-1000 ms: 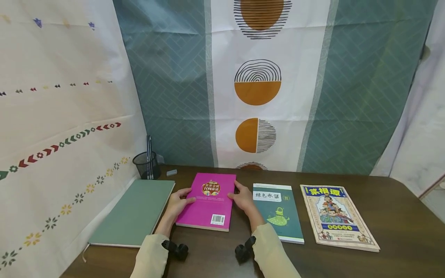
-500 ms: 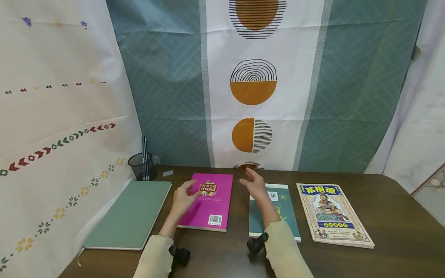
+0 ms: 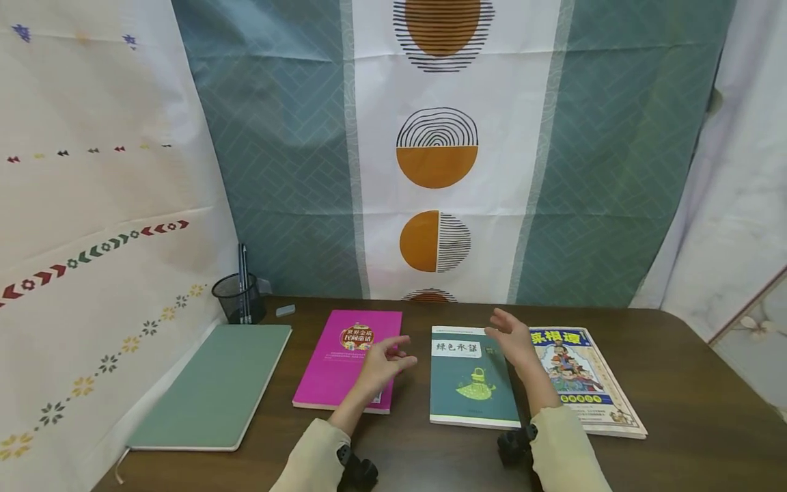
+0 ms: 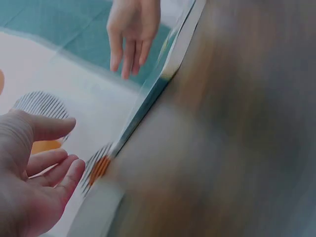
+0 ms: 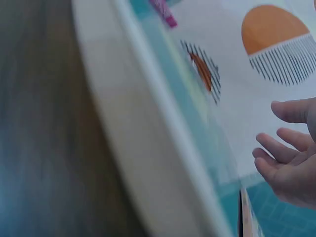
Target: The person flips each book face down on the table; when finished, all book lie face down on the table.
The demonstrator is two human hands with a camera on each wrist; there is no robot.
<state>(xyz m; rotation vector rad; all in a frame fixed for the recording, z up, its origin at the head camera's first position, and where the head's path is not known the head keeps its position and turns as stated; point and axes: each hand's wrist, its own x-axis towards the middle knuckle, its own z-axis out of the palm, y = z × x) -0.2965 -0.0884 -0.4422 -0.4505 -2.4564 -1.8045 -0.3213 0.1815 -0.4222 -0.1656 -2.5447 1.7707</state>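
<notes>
Teal book (image 3: pixel 472 376) lies flat on the dark table (image 3: pixel 688 396), third in a row of four, between a pink book (image 3: pixel 344 355) on its left and a picture book (image 3: pixel 590 383) just beside its right edge. Our two hands hover above it, one on either side, touching nothing. The left hand (image 3: pixel 382 363) floats over the gap between pink and teal, fingers loosely spread and a little bent — empty. The right hand (image 3: pixel 513 340) is raised over the teal book's far right corner, palm turned inward, fingers relaxed and apart, also empty. The wrist views are blurred, but each shows an open palm with nothing in it. We judge that this is the reach towards the teal book, with no grip made; the next move seems to call for lowering both hands onto its long edges without nudging the neighbours. A green notebook (image 3: pixel 209 389) lies far left, with a mesh pen cup (image 3: pixel 236 301) behind it.
</notes>
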